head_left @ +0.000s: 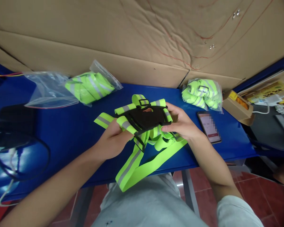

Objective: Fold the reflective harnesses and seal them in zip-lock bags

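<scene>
A neon yellow-green reflective strap harness point(131, 167) with grey stripes is held between my two hands over the blue table. Its large black buckle point(149, 118) faces up in the middle, with smaller black slide adjusters on the straps around it. My left hand point(115, 137) grips the left side of the harness, its fingers mostly hidden behind the straps. On the other side, my right hand point(180, 121) pinches the buckle's right end, thumb below and fingers behind. Loose strap loops hang down over the table's front edge.
Bagged green straps point(92, 86) lie at the back left beside a clear plastic bag point(52, 90). Another bagged harness point(202, 93) sits back right, near a phone point(208, 127) and an opened carton point(238, 107). A black device point(14, 126) with cables stands left.
</scene>
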### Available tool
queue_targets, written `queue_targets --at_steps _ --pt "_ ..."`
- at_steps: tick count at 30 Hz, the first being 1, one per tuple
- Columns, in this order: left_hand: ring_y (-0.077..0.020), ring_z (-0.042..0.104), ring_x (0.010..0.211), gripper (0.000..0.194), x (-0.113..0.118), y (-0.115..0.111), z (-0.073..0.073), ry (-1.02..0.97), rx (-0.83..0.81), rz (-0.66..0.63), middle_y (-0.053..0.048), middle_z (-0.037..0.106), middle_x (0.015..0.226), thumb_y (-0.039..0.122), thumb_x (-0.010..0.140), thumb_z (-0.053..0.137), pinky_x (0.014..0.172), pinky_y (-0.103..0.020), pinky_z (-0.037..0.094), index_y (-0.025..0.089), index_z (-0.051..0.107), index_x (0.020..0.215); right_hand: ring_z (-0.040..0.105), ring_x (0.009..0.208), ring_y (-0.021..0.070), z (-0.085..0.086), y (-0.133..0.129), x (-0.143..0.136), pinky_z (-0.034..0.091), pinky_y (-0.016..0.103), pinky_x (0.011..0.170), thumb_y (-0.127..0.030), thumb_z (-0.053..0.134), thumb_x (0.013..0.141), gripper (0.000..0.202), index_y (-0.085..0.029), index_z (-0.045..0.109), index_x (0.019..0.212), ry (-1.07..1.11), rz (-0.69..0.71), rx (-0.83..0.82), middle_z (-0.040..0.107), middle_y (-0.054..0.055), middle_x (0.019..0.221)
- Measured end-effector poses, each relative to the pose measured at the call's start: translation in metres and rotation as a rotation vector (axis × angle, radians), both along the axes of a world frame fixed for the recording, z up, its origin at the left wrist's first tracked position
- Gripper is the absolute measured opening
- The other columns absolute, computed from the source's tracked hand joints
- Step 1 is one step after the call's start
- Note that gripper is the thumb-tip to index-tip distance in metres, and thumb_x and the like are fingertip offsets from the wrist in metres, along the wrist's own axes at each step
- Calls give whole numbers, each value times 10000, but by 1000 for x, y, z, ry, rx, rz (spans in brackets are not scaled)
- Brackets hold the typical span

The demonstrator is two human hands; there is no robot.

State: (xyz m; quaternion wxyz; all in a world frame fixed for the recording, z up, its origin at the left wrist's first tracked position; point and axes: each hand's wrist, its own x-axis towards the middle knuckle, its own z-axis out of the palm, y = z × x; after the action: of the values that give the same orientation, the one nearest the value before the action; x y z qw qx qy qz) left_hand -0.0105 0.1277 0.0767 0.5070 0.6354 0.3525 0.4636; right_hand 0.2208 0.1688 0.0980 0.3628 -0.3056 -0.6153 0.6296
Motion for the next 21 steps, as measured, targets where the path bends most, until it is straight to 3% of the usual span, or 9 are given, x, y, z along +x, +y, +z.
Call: queue_targets --at_steps 3,7,13,18,21 --pt "-276 767 1149 420 1 -4 2 -81 -77 -54 -46 824 1130 484 902 767 1059 -467 626 284 779 1271 752 1053 229 -3 -2 -3 614 353 946 -470 975 665 595 -243 733 1159 32 -16 -26 779 32 1156" --pt "-277 788 1104 521 4 -7 3 11 -70 66 -32 820 1192 408 757 905 1004 -430 652 283 778 1247 714 1018 200 -13 -2 -7 585 319 912 -433 979 676 600 -241 687 1164 -11 -79 72 749 9 1109" --pt "-242 818 943 269 10 -5 3 3 -32 119 2 847 1025 359 796 873 881 -372 687 275 816 1045 682 1052 208 -26 2 -8 545 337 960 -469 952 724 659 -251 619 1250 -67 -144 202 724 15 1126" --pt "-257 802 1070 386 12 -10 -6 87 62 235 9 840 1106 407 755 911 1016 -409 658 306 811 1113 691 1136 226 -27 1 -10 541 354 1010 -505 943 727 685 -242 579 1245 -43 -77 222 720 51 1239" --pt "-262 787 1128 441 13 -13 -18 84 93 310 5 834 1140 395 712 943 1092 -434 626 305 799 1120 699 1103 217 -26 1 -11 549 340 976 -525 927 747 667 -232 595 1245 -72 -53 235 730 46 1200"
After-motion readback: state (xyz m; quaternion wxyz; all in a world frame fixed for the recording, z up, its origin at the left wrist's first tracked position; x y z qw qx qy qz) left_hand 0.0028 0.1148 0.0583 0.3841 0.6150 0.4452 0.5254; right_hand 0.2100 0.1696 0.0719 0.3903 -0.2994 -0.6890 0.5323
